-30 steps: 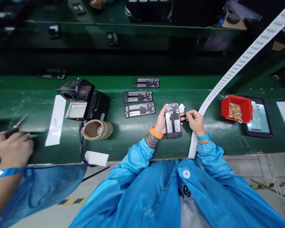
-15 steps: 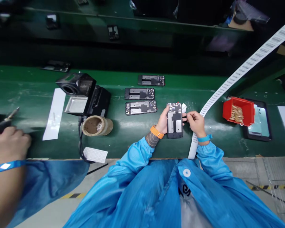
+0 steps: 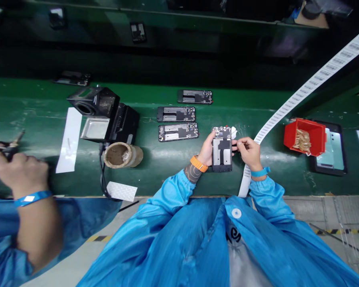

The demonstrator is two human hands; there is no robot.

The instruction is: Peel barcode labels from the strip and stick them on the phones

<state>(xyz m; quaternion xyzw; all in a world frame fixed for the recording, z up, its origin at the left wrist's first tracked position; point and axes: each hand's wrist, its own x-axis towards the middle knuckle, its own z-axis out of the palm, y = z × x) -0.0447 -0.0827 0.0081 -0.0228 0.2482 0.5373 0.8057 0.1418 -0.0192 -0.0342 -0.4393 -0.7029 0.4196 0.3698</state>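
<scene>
My left hand (image 3: pixel 207 149) is wrapped round an opened phone frame (image 3: pixel 222 157), its circuit board facing up at the top end. Close to the frame's right edge, my right hand (image 3: pixel 250 152) has thumb and forefinger pinched together by the left fingertips. Whatever is in that pinch is too small to make out. A white scrap (image 3: pixel 233 132) shows just beside the frame's upper right corner. Under the right hand and wrist runs a long strip of barcode labels (image 3: pixel 283 111). Three more opened phone frames (image 3: pixel 178 132) lie to the left on the green bench.
Further left stand a black soldering-iron stand (image 3: pixel 98 105) and a cardboard tube (image 3: pixel 136 156). A co-worker's hand (image 3: pixel 25 173) holds a soldering iron at far left. On the right, a red bin (image 3: pixel 318 137) of small tan pieces sits beside a black tray (image 3: pixel 341 171).
The view has shifted slightly. The co-worker's hand and forearm have come further into view from the left. My hands keep nearly the same pose around the phone frame.
</scene>
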